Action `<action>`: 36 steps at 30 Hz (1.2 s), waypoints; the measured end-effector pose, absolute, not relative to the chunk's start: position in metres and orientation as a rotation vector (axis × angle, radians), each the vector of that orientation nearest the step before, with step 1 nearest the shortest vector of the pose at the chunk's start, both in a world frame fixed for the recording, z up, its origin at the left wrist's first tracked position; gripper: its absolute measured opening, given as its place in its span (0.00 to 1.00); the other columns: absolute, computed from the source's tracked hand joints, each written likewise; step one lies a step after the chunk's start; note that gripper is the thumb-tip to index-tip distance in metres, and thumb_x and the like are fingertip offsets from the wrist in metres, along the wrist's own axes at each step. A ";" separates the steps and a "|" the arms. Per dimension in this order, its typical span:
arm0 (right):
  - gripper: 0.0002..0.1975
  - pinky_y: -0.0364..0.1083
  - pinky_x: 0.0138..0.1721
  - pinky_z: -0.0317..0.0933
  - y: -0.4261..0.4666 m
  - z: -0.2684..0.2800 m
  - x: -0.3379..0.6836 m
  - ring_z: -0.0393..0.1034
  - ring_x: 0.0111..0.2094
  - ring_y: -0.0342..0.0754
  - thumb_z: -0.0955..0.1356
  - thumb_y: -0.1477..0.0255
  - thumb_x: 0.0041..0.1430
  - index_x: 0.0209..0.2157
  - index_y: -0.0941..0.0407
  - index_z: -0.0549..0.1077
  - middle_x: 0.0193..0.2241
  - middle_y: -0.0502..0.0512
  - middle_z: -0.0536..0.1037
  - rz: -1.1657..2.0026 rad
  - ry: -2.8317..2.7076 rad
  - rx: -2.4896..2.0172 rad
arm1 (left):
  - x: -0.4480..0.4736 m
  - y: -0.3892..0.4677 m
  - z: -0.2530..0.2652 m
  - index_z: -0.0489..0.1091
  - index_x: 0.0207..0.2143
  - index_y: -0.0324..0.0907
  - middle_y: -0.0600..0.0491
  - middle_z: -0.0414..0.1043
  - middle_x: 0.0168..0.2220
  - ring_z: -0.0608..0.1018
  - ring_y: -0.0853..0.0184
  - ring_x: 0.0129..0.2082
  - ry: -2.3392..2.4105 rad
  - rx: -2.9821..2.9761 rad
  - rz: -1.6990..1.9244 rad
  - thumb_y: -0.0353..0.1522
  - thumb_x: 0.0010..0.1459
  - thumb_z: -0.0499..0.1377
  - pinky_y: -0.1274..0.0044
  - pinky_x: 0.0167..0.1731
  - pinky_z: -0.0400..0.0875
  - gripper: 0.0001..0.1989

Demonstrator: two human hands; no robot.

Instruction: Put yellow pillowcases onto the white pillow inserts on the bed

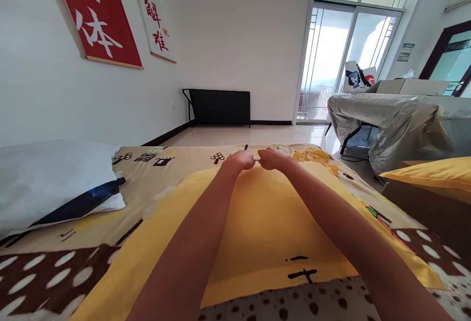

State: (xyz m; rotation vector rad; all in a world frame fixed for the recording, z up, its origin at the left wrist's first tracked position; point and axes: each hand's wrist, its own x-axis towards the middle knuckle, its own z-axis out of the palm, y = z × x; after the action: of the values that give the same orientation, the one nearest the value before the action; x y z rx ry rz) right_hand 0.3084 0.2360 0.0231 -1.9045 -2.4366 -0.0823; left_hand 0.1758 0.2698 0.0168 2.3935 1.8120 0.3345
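Both hands pinching the far edge of a yellow pillowcase on a patterned bed.

Left hand [241, 159] and right hand [271, 158] nearly touching — each clenched on the far edge of the yellow pillowcase [268, 232], spread flat on the patterned bedsheet [154, 164]; white pillow [47, 178] at left, foil-draped table [397, 115] beyond.

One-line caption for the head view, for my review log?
Both hands, left hand and right hand, meet at the far edge of a yellow pillowcase on a patterned bed.
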 end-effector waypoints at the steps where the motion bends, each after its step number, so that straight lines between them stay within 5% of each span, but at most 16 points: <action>1: 0.14 0.53 0.53 0.55 0.242 0.009 0.308 0.69 0.49 0.55 0.61 0.73 0.61 0.46 0.59 0.72 0.48 0.64 0.75 -0.074 -2.417 -1.914 | 0.179 0.273 0.001 0.71 0.43 0.37 0.46 0.74 0.43 0.76 0.62 0.43 1.806 2.377 0.302 0.42 0.61 0.55 0.63 0.49 0.68 0.18; 7: 0.20 0.50 0.51 0.53 0.252 -0.071 0.320 0.69 0.50 0.51 0.52 0.70 0.68 0.45 0.57 0.71 0.47 0.60 0.76 0.019 -2.248 -1.890 | 0.171 0.266 -0.079 0.63 0.56 0.40 0.46 0.63 0.60 0.63 0.63 0.61 1.814 2.363 0.423 0.37 0.66 0.42 0.65 0.60 0.52 0.22; 26: 0.18 0.48 0.49 0.55 0.249 -0.068 0.333 0.70 0.48 0.51 0.56 0.65 0.64 0.45 0.54 0.73 0.46 0.56 0.77 0.125 -2.131 -1.814 | 0.165 0.263 -0.074 0.65 0.56 0.40 0.46 0.64 0.59 0.66 0.59 0.59 1.726 2.327 0.533 0.40 0.62 0.44 0.65 0.60 0.54 0.25; 36: 0.23 0.48 0.55 0.54 0.229 -0.095 0.466 0.65 0.54 0.52 0.55 0.65 0.64 0.51 0.57 0.72 0.53 0.58 0.73 0.170 -1.728 -2.054 | 0.052 0.246 -0.085 0.69 0.52 0.38 0.48 0.69 0.56 0.69 0.59 0.57 1.923 2.108 0.739 0.43 0.60 0.42 0.70 0.58 0.61 0.28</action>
State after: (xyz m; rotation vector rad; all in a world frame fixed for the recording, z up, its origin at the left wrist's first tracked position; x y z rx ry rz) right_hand 0.4663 0.2292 -0.0946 -2.0537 -1.7282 0.1696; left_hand 0.0516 0.2464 -0.0848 2.1076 1.9232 0.7391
